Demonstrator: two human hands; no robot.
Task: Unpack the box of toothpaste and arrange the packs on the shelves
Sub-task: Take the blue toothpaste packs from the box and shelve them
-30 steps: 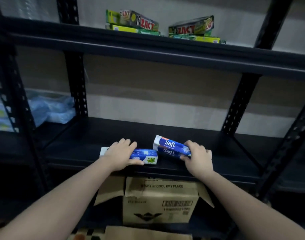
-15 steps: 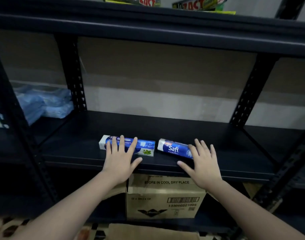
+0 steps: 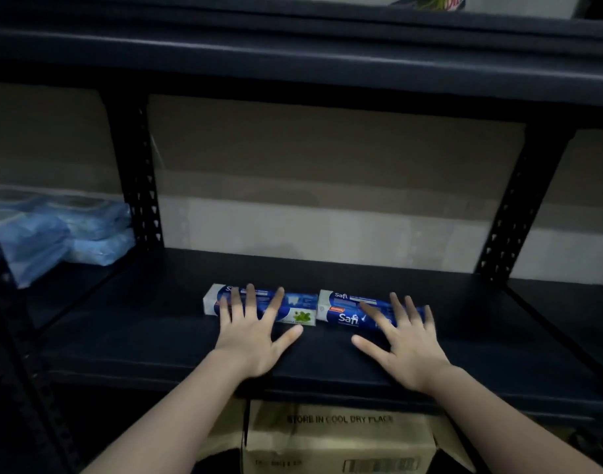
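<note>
Head view: both the left hand (image 3: 250,340) and the right hand (image 3: 404,347) are spread wide and flat, fingertips over two Safi toothpaste packs (image 3: 295,307) lying end to end on the middle shelf (image 3: 156,340). Long axes run left-right (logos toward the left ends). An uneven push could skew them.

Dark metal shelving unit (image 3: 327,357) with perforated uprights (image 3: 141,186) stands against a two-tone wall (image 3: 327,186), beige above, white below. Lighting is dim.
</note>
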